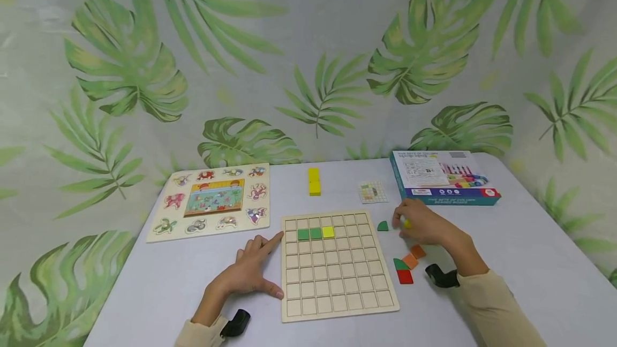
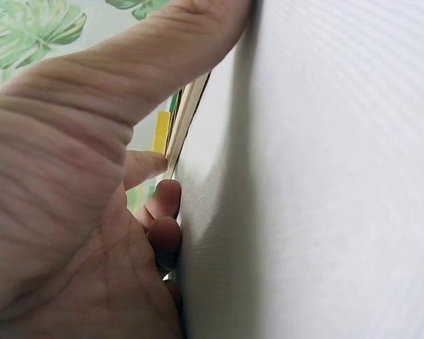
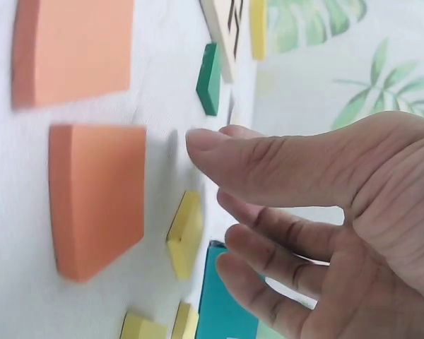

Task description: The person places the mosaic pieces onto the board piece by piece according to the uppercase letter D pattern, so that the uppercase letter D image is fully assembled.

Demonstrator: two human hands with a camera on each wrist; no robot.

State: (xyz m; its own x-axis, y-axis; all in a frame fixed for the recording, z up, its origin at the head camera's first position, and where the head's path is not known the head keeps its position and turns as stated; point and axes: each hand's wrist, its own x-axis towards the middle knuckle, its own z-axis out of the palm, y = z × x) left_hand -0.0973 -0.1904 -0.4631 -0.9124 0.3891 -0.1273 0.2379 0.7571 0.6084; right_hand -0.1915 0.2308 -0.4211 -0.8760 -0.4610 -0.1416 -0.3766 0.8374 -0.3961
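A wooden grid board (image 1: pixel 337 269) lies on the table with two green tiles (image 1: pixel 309 233) and a yellow tile (image 1: pixel 328 232) in its second row. My left hand (image 1: pixel 257 269) lies flat against the board's left edge with straight fingers, and the left wrist view shows the hand (image 2: pixel 63 176) beside the board edge (image 2: pixel 187 113). My right hand (image 1: pixel 416 224) hovers right of the board over small yellow pieces (image 3: pixel 186 233), its fingers (image 3: pixel 268 240) loosely curved and holding nothing. Close by lie a green quarter piece (image 1: pixel 383 226), orange pieces (image 1: pixel 413 256), a green piece (image 1: pixel 400 264) and a red one (image 1: pixel 405 277).
A long yellow block (image 1: pixel 314 181) and a small pattern card (image 1: pixel 373 192) lie behind the board. A teal game box (image 1: pixel 443 175) sits at the back right. An animal peg puzzle (image 1: pixel 212 200) lies at the back left. A leaf-print backdrop stands behind the table.
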